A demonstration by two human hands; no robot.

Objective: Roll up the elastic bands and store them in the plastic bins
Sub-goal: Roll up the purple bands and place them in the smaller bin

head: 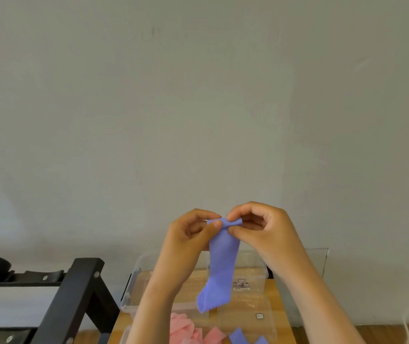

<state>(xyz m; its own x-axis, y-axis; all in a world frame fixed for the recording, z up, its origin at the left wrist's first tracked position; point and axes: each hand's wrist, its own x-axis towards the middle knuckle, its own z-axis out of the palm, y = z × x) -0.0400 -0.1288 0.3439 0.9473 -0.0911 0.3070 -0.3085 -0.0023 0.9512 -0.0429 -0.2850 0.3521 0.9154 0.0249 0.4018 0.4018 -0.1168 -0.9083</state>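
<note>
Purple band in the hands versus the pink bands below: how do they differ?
The purple band is pinched at its top by the left hand and right hand; the pink bands lie untouched. The purple band hangs in the air; the pink bands sit heaped. The purple band's top edge is curled over; the pink bands show no roll. Both are wide strips.

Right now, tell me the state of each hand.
Left hand: pinching the top edge of the purple elastic band.
Right hand: pinching that same top edge.
</note>
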